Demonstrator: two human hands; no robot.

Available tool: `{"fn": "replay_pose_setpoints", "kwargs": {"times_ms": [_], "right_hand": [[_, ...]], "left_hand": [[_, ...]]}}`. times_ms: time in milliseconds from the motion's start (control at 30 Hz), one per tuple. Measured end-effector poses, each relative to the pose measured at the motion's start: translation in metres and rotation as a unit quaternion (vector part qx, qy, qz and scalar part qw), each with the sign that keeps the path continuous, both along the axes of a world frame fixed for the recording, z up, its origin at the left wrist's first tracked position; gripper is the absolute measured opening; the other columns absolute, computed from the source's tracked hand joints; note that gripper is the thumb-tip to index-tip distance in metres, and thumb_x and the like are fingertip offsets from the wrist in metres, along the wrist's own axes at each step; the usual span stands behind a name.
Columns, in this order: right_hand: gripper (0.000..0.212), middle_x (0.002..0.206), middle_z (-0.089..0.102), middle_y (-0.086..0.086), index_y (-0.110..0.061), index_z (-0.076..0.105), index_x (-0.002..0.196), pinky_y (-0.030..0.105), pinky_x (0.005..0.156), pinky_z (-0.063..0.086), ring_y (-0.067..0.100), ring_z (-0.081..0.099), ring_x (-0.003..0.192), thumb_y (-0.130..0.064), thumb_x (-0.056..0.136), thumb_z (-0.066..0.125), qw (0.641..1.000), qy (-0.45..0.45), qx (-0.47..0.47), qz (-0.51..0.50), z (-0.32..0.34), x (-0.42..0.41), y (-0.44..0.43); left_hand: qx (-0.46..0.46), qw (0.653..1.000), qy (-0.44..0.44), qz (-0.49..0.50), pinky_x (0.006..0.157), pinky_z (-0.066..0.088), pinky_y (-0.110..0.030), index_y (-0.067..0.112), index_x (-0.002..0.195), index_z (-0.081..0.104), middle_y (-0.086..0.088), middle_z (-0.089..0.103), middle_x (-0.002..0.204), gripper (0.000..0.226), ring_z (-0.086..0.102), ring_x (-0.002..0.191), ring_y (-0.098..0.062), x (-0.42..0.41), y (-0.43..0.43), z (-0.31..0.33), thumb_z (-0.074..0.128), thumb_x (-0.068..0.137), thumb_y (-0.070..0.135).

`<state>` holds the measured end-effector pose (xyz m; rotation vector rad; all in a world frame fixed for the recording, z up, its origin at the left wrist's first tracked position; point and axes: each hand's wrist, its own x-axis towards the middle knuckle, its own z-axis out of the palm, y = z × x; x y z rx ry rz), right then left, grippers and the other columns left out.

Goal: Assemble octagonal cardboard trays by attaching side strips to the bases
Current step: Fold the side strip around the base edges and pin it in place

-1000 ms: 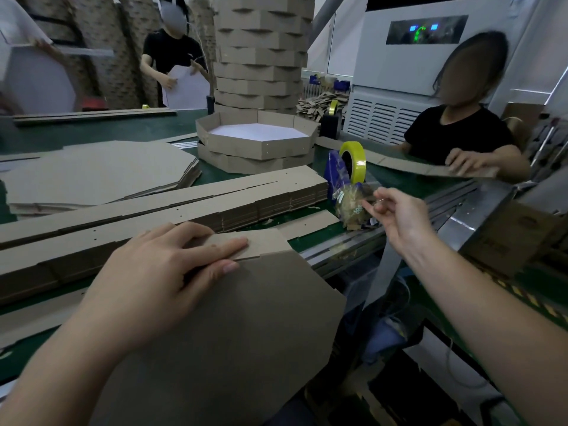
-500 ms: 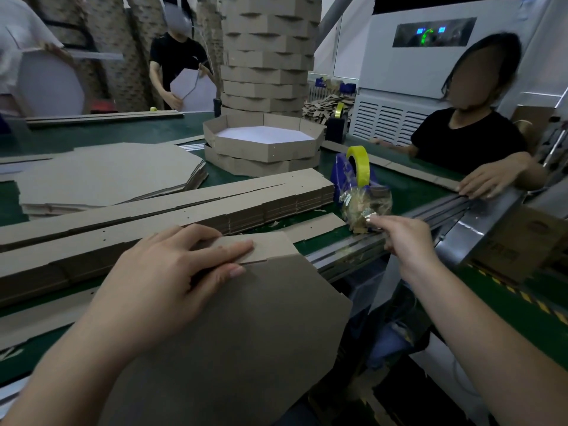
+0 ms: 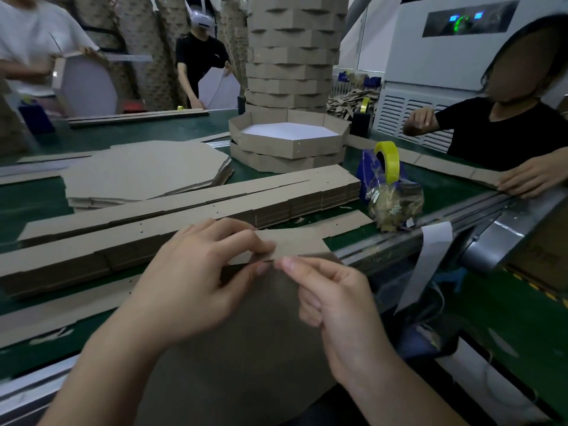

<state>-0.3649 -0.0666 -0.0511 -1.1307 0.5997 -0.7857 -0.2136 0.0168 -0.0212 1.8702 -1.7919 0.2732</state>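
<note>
Pinching the side strip (image 3: 295,241) end onto the top edge of the base (image 3: 246,348), the left hand (image 3: 196,281) grips both. The right hand (image 3: 332,305) has curled fingers at the seam, hold unclear. Base overhangs the table (image 3: 30,198) toward the body; likely light, stiff, crease-prone, so grip beside the fold.

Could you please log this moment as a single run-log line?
step: strip onto base | left hand: pinches strip against base | right hand: fingertips at strip's lower edge, grip unclear | tape roll: untouched
</note>
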Motion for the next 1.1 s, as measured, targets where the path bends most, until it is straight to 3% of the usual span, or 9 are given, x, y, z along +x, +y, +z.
{"fn": "replay_pose_setpoints", "kwargs": {"times_ms": [133,233,367,567,700,967,1100], "right_hand": [[0.022,0.039,0.036,-0.009,-0.009,0.077,0.072,0.015,0.038,0.024,0.003,0.029,0.037,-0.029,0.064,0.075,0.998,-0.016,0.033,-0.046,-0.004,0.008,0.007],[0.013,0.039,0.032,-0.008,-0.008,0.076,0.067,0.016,0.037,0.021,0.004,0.026,0.036,-0.017,0.077,0.075,0.995,-0.023,0.061,-0.076,-0.005,0.013,0.012],[0.023,0.039,0.029,-0.006,-0.010,0.074,0.057,0.015,0.035,0.020,0.004,0.023,0.035,-0.012,0.080,0.074,0.987,-0.036,0.095,-0.122,-0.004,0.018,0.016],[0.025,0.035,0.039,-0.008,-0.007,0.069,0.059,0.011,0.033,0.028,0.000,0.034,0.030,-0.010,0.084,0.072,0.981,-0.044,0.125,-0.140,-0.001,0.021,0.021],[0.029,0.039,0.032,-0.005,-0.010,0.071,0.054,0.014,0.033,0.025,0.004,0.027,0.033,-0.015,0.083,0.073,0.985,-0.013,0.116,-0.125,-0.001,0.018,0.021],[0.018,0.046,0.041,-0.001,-0.017,0.078,0.074,0.016,0.035,0.020,0.005,0.026,0.034,-0.032,0.081,0.072,0.995,0.063,0.073,0.013,-0.001,-0.001,0.006],[0.027,0.048,0.044,0.001,-0.016,0.078,0.077,0.017,0.035,0.019,0.006,0.024,0.033,-0.038,0.064,0.076,0.992,0.087,0.066,0.069,0.000,-0.009,-0.002]], "left_hand": [[0.018,1.000,0.014,-0.008,0.083,0.049,-0.043,0.030,0.106,0.069,0.010,0.061,0.114,0.039,0.058,0.108,-0.016,0.003,0.003,0.001,0.042,0.085,0.050],[0.025,1.000,0.013,-0.008,0.085,0.049,-0.043,0.029,0.107,0.068,0.008,0.062,0.116,0.040,0.058,0.110,-0.018,0.003,0.003,0.001,0.041,0.086,0.049],[0.030,1.000,0.003,-0.005,0.085,0.049,-0.042,0.028,0.106,0.068,0.007,0.063,0.116,0.039,0.058,0.109,-0.020,-0.001,0.003,0.002,0.041,0.085,0.048],[0.016,1.000,-0.005,0.003,0.080,0.049,-0.040,0.028,0.101,0.063,0.008,0.063,0.112,0.033,0.059,0.102,-0.019,-0.004,0.004,0.000,0.043,0.084,0.047],[0.020,1.000,0.005,-0.005,0.078,0.045,-0.035,0.038,0.108,0.048,0.016,0.059,0.112,0.026,0.055,0.101,-0.014,-0.003,0.007,0.002,0.042,0.084,0.047],[0.070,0.998,0.002,0.000,0.083,0.045,-0.035,0.047,0.117,0.061,0.011,0.057,0.117,0.039,0.054,0.109,-0.015,-0.003,0.011,0.008,0.037,0.087,0.050],[0.083,0.996,0.026,-0.003,0.085,0.040,-0.029,0.049,0.113,0.062,0.019,0.054,0.116,0.042,0.052,0.109,-0.007,-0.006,0.009,0.014,0.034,0.083,0.057]]}}
